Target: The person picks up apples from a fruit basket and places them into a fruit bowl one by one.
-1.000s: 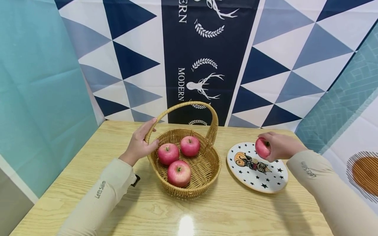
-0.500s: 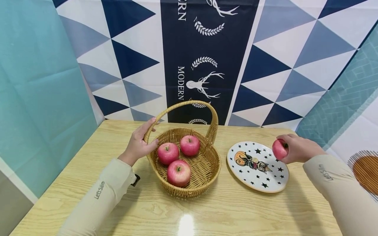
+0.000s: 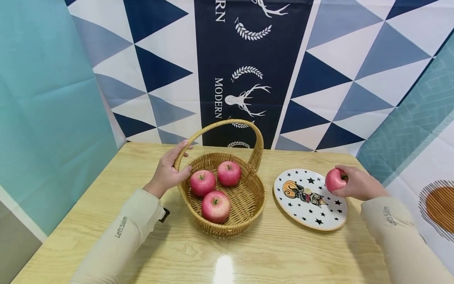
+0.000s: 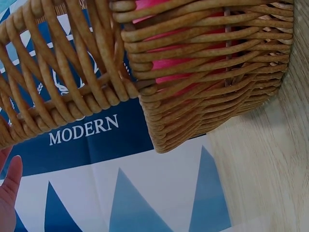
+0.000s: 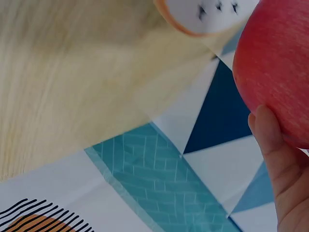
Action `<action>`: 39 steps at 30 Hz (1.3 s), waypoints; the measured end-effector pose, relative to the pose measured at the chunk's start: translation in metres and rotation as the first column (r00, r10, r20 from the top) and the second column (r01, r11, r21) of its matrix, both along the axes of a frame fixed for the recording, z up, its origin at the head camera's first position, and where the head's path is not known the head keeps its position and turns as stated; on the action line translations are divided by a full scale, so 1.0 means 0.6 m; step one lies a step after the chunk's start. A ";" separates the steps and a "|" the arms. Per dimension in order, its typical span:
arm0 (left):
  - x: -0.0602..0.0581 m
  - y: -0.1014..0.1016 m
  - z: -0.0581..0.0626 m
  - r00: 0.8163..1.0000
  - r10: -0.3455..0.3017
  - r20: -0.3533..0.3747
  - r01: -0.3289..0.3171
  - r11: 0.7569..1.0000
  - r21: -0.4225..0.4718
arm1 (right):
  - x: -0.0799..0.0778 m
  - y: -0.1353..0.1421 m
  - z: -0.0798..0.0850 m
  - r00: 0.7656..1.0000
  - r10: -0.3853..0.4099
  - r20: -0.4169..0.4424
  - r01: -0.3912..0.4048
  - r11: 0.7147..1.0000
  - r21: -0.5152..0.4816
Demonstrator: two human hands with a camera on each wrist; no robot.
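A wicker basket [image 3: 248, 215] with an arched handle stands mid-table and holds three red apples [image 3: 215, 206]. My left hand [image 3: 169, 170] grips the left base of the handle; in the left wrist view the woven basket wall [image 4: 207, 87] fills the frame, with pink apple showing through the weave. My right hand [image 3: 356, 184] holds a fourth red apple [image 3: 335, 180] over the right edge of a white star-patterned plate [image 3: 301, 213]. The right wrist view shows that apple [image 5: 275, 72] close up with a finger curled round it.
The wooden table [image 3: 227, 256] is hemmed in by a patterned cloth backdrop [image 3: 241, 71] behind and teal panels to the left and right. A small dark object [image 3: 164, 215] lies by my left sleeve.
My right hand has carried the apple from over the plate's middle to its right edge and lowered it slightly. The left hand has stayed on the basket handle.
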State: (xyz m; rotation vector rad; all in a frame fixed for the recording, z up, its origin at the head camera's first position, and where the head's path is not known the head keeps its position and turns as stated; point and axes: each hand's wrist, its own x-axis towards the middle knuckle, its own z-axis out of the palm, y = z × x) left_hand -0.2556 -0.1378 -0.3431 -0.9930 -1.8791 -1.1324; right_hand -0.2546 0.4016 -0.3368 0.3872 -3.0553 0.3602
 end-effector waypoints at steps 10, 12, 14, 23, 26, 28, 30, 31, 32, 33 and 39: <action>0.003 0.000 -0.001 1.000 0.017 0.007 -0.017 1.000 -0.005 | -0.001 -0.014 -0.037 0.998 0.026 -0.051 -0.027 0.999 -0.026; 0.004 0.000 -0.001 1.000 0.018 0.008 -0.018 1.000 -0.003 | -0.002 -0.015 -0.042 0.999 0.020 -0.044 -0.021 1.000 -0.017; 0.005 0.000 -0.001 1.000 0.019 0.003 -0.019 1.000 -0.002 | -0.003 -0.017 -0.046 1.000 0.009 -0.026 -0.010 1.000 -0.009; 0.002 0.002 0.002 1.000 0.010 -0.010 -0.010 1.000 -0.004 | 0.003 -0.016 -0.056 1.000 -0.008 -0.011 0.008 1.000 -0.004; 0.003 0.002 0.002 1.000 0.018 -0.005 -0.018 1.000 -0.008 | 0.002 -0.014 -0.059 1.000 -0.013 -0.004 0.013 1.000 -0.016; 0.004 0.002 0.003 1.000 0.023 -0.007 -0.023 1.000 -0.010 | 0.000 -0.012 -0.061 1.000 -0.017 0.006 0.017 0.999 -0.027; 0.003 0.002 0.003 1.000 0.024 -0.014 -0.024 1.000 -0.010 | -0.002 -0.009 -0.062 0.999 -0.026 0.021 0.027 0.999 -0.043; 0.003 0.002 0.003 1.000 0.021 -0.020 -0.021 1.000 -0.010 | -0.002 -0.008 -0.062 0.999 -0.031 0.031 0.033 0.998 -0.052; 0.002 0.002 0.003 1.000 0.018 -0.024 -0.018 1.000 -0.009 | -0.002 -0.007 -0.062 0.999 -0.036 0.040 0.038 0.997 -0.062; 0.002 0.002 0.003 0.999 0.015 -0.029 -0.016 1.000 -0.009 | -0.002 -0.006 -0.062 0.998 -0.041 0.052 0.045 0.996 -0.071; 0.002 0.002 0.002 1.000 0.012 -0.028 -0.012 1.000 -0.012 | 0.003 -0.011 -0.059 0.997 -0.051 0.059 0.054 0.997 -0.057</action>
